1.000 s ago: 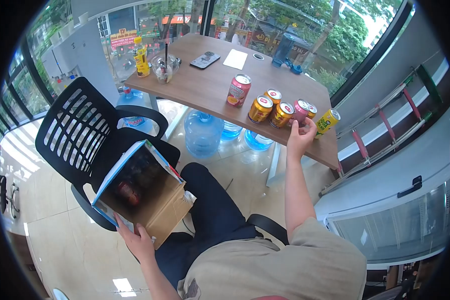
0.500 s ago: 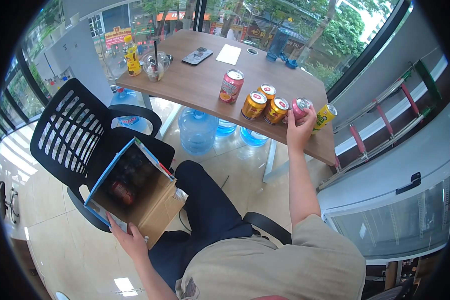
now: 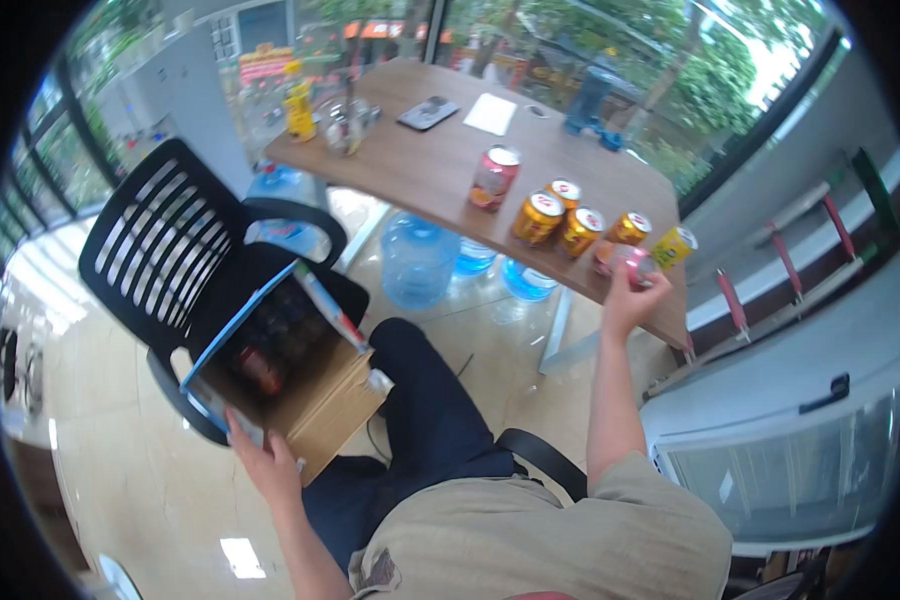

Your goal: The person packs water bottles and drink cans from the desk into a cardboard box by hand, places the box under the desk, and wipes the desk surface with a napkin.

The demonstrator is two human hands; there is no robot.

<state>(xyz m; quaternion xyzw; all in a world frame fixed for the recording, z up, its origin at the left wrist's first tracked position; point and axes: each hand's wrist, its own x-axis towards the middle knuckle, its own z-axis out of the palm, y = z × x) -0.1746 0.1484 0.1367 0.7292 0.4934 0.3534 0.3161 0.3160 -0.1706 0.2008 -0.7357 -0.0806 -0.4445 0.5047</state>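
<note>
My right hand [image 3: 632, 302] grips a pink drink can [image 3: 625, 262], tilted over onto its side at the table's front edge. Behind and left of it stand several gold cans [image 3: 537, 219], with a yellow can [image 3: 676, 247] on the right. A taller pink can [image 3: 495, 180] stands farther left. My left hand [image 3: 268, 468] holds the lower edge of an open cardboard box [image 3: 338, 420], which is tipped towards me over the chair seat and my lap. Inside lies a red can [image 3: 259, 368]; darker shapes deeper in are hard to make out.
On the wooden table [image 3: 410, 165] are a phone [image 3: 428, 113], white paper [image 3: 490, 114], a yellow bottle [image 3: 298, 108], a plastic cup [image 3: 342, 128] and a blue bottle [image 3: 587, 103]. Large water jugs [image 3: 420, 262] stand below. A black chair [image 3: 155, 240] is left, a ladder [image 3: 785, 255] right.
My right hand has brought the pink can towards me and tipped it, uncovering a gold can behind. The view has shifted, and my left hand still holds the box.
</note>
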